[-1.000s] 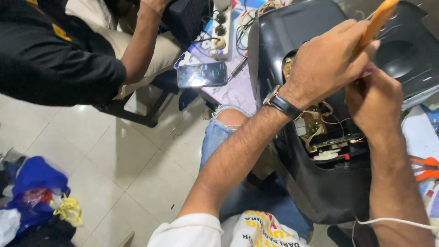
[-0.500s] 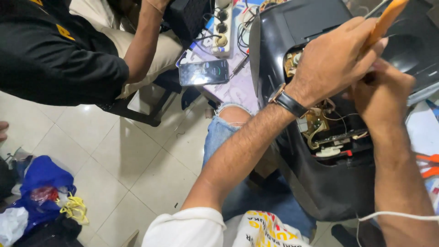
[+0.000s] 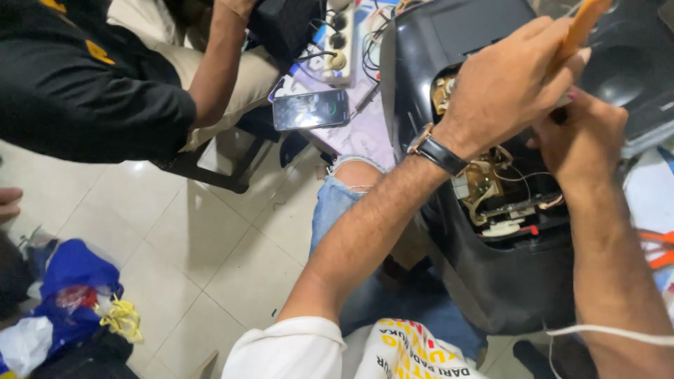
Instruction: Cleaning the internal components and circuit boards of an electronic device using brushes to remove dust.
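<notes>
A black appliance shell [image 3: 505, 288] stands open in front of me, its wiring and circuit parts [image 3: 495, 186] exposed. My left hand [image 3: 509, 88], with a black wristwatch [image 3: 439, 151], is closed around an orange-handled tool [image 3: 583, 28] above the opening. My right hand [image 3: 583, 137] sits just below and to the right of it, fingers curled at the opening's edge. What the right hand grips is hidden by the left hand.
Another person in a black shirt [image 3: 77, 84] sits at upper left, their arm [image 3: 217, 63] reaching to the table. A phone [image 3: 310, 109] and a power strip [image 3: 340, 35] lie beside the appliance. Orange-handled pliers [image 3: 656, 249] are at right; a blue bag pile [image 3: 70, 281] is on the floor.
Both hands have stayed at the appliance's opening, shifting only slightly. The view has drifted a little.
</notes>
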